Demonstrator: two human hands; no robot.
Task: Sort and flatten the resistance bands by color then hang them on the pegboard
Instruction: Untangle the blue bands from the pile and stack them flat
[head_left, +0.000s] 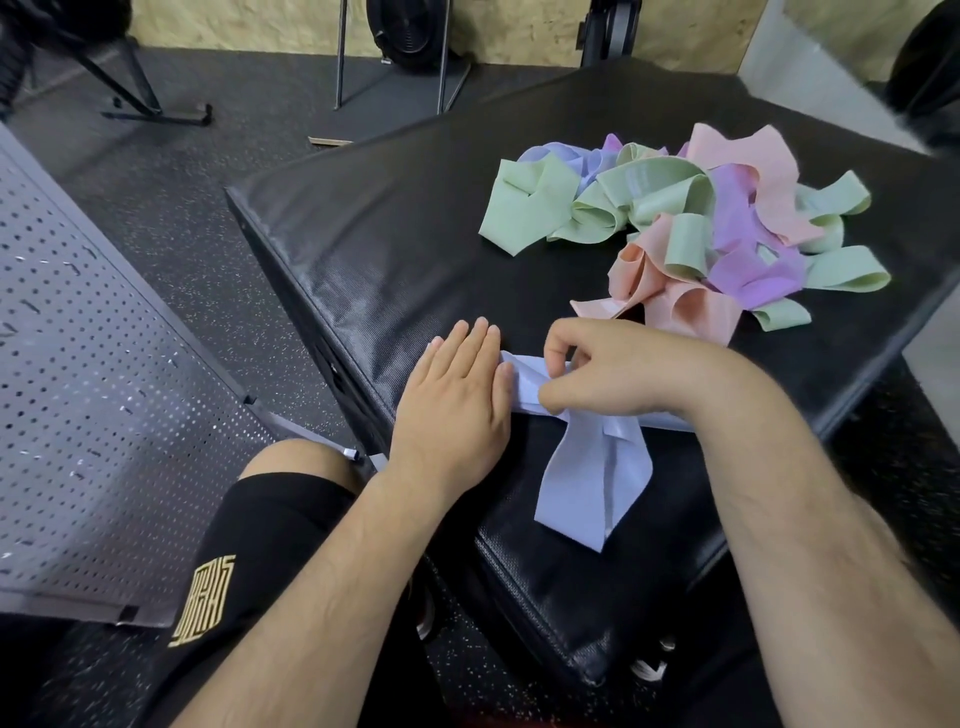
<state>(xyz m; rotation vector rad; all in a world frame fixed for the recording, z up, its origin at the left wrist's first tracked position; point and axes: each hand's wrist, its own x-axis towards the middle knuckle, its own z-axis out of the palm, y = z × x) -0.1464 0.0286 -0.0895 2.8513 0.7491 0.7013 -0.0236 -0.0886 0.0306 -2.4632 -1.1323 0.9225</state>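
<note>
Head camera: near the front edge of the black mat (363, 249), the left hand (457, 400) lies flat, fingers straight, pressing a pale blue band (587, 478). The right hand (597, 374) pinches that band. Farther back on the mat sits a messy pile (691, 218) of green, pink, purple and blue bands. Left of the mat, the pegboard (93, 364) shows no bands, so the job looks barely started. Gold writing (205, 597) on black shorts (270, 545) cannot be read.
</note>
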